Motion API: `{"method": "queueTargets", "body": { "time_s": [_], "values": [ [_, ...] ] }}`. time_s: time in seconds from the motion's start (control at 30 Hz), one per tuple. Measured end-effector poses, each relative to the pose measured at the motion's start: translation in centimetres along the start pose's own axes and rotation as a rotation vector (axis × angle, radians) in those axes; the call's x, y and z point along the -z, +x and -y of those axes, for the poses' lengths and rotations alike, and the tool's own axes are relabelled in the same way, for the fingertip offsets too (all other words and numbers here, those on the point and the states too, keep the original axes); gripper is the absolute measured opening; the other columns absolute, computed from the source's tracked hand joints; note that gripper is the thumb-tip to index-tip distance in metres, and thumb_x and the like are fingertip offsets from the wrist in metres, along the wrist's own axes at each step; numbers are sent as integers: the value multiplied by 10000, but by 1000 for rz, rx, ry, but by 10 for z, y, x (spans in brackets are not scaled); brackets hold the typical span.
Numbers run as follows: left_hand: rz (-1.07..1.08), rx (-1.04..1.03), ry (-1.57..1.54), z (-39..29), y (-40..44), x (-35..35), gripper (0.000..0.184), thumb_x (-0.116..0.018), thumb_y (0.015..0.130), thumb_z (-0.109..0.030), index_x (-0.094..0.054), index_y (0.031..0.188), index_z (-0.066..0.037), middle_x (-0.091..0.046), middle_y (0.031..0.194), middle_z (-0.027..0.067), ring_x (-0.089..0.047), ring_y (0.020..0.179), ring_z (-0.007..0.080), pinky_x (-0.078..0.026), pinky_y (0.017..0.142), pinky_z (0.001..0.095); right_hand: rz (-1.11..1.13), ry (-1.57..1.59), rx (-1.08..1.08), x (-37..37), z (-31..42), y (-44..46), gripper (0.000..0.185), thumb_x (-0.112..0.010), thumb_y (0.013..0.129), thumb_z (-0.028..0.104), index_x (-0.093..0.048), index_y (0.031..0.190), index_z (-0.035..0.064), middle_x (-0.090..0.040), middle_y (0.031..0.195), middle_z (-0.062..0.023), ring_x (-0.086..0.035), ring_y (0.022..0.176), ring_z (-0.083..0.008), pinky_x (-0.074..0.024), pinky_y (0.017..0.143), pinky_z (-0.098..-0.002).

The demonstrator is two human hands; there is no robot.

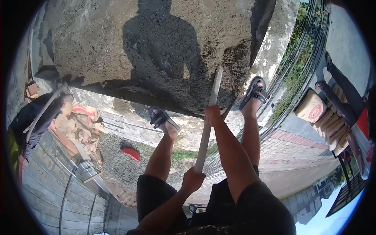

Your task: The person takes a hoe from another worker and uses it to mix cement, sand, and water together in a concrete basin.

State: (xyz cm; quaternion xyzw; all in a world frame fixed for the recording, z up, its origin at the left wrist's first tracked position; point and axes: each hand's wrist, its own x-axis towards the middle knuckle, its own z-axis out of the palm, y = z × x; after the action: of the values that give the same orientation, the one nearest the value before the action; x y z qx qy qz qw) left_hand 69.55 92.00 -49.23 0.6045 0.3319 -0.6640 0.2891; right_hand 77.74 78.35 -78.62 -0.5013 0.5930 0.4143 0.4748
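My right hand (212, 114) is wrapped round the middle of a long pale pole (205, 141). Nearer my body, my left hand (192, 180) is closed round the pole's lower end. The pole slants away from me, and its far tip reaches the dark, damp cement mix (231, 74). Whether a tool head is buried there, I cannot tell. The mix fills a walled bed, with my shadow across it. My sandalled feet stand wide apart, the left sandal (159, 118) and the right sandal (254, 94) on the bed's pale concrete rim (131, 111).
At the left, another person's sleeved arm (39, 113) is beside a curved pole (46, 107). Crumpled paper sacks (80, 129) and a red half-round object (131, 154) on gravel (113, 156) lie below the rim. On the right, a person stands by stacked bags (331, 127); cables (291, 74) run alongside.
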Motion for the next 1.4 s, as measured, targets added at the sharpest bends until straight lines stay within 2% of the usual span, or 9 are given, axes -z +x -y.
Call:
{"method": "queueTargets", "body": {
  "time_s": [0.2, 0.3, 0.63, 0.73, 0.83, 1.0, 1.13, 1.27, 1.4],
  "values": [
    [-87, -174, 169, -71, -69, 63, 366, -635, 783, -217, -586, 1014, 62, -670, 918, 276, -658, 938, 436, -517, 825, 463, 137, 279, -147, 7, 56, -47, 186, -561, 755, 1, -476, 590, 18, -451, 533, -129, -483, 432, -258, -418, 438, -416],
    [-53, -105, 218, -55, -120, 109, 412, -647, 751, -208, -597, 1055, 67, -664, 888, 312, -656, 919, 467, -524, 823, 500, 113, 442, -180, -7, 50, -121, 137, -554, 758, -7, -468, 656, 23, -435, 554, -110, -462, 434, -248, -425, 454, -430],
    [-382, -441, 350, 180, -72, 209, 196, -675, 725, -129, -595, 897, -80, -669, 746, 180, -671, 724, 403, -545, 625, 466, 208, 762, 121, -96, 49, -278, 255, -559, 743, -50, -392, 925, 15, -485, 635, -102, -526, 477, -221, -445, 461, -364],
    [-489, -592, 283, 113, -6, 194, 176, -691, 751, -150, -584, 870, -77, -667, 752, 192, -672, 731, 406, -540, 635, 462, 210, 724, 390, -68, 118, -287, 153, -564, 740, -51, -434, 795, 7, -480, 620, -93, -521, 469, -216, -456, 487, -366],
    [-491, -804, 112, -19, 48, 156, 215, -701, 773, -172, -576, 918, -75, -668, 762, 200, -663, 771, 432, -531, 640, 486, 153, 617, 665, -3, 226, -305, 280, -583, 779, -52, -401, 975, 29, -473, 662, -95, -506, 488, -225, -482, 538, -414],
    [-376, -1111, -100, -177, 71, 90, 412, -723, 749, -134, -602, 1129, -32, -670, 748, 197, -691, 697, 368, -524, 640, 417, -49, 318, 1171, 78, 350, -287, 182, -571, 837, 4, -444, 960, -38, -516, 611, -83, -520, 432, -177, -433, 387, -337],
    [-287, -716, -152, -111, 102, 64, 434, -691, 757, -110, -607, 1174, -23, -676, 770, 170, -688, 713, 279, -529, 684, 387, -176, 234, 964, 31, 286, -178, 113, -559, 842, 30, -502, 920, -28, -510, 614, -70, -505, 437, -164, -413, 384, -347],
    [-274, -157, -156, 14, 56, -35, 345, -636, 766, -193, -631, 1042, 14, -692, 896, 245, -658, 894, 459, -536, 813, 483, -162, -244, 296, -35, 73, -37, 274, -630, 789, 137, -526, 987, -22, -576, 630, -110, -604, 465, -220, -464, 396, -371],
    [-193, -154, -135, 58, 0, -80, 283, -611, 767, -201, -603, 928, 31, -661, 856, 295, -639, 866, 489, -518, 771, 537, -62, -75, 124, 2, -4, -75, 303, -630, 778, 58, -474, 1033, 7, -518, 580, -80, -523, 397, -203, -425, 352, -370]
  ]
}}
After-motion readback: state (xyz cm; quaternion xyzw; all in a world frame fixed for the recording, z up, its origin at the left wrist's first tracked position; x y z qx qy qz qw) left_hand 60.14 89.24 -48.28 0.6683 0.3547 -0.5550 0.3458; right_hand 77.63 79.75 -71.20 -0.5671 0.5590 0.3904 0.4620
